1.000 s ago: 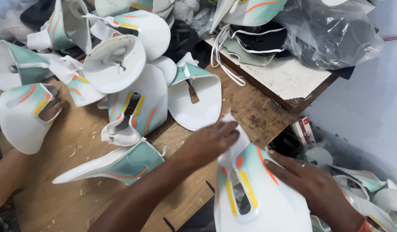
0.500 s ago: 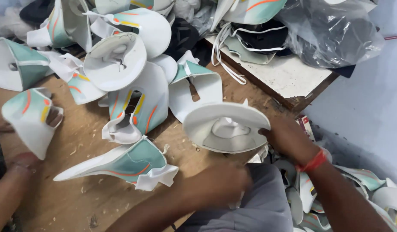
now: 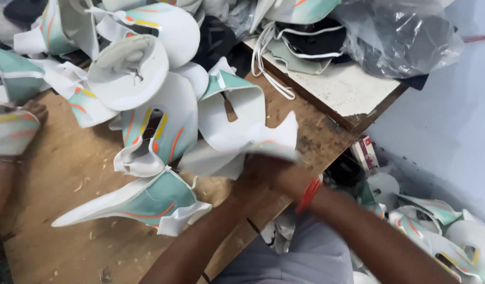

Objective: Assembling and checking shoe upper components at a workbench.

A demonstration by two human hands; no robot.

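Note:
Both my hands meet at the wooden table's (image 3: 58,173) right edge, blurred by motion. My left hand (image 3: 249,178) and my right hand (image 3: 287,179) grip a white shoe upper (image 3: 253,147) from below, its pale inner side up. A red thread (image 3: 308,194) circles my right wrist. The held upper touches the heap of white, teal and orange-striped uppers (image 3: 158,123) just to its left. One teal and white upper (image 3: 148,202) lies flat on the table near my left forearm.
Another person's hand (image 3: 35,111) at the far left holds a striped upper (image 3: 11,131). A white-topped board (image 3: 347,87) carries a plastic bag (image 3: 405,37) and dark pieces. More uppers (image 3: 442,231) lie low at the right, by a small box (image 3: 364,152).
The upper came up from my lap onto the table edge, turned white side up, then shifted left toward the heap. My left hand joined my right under it.

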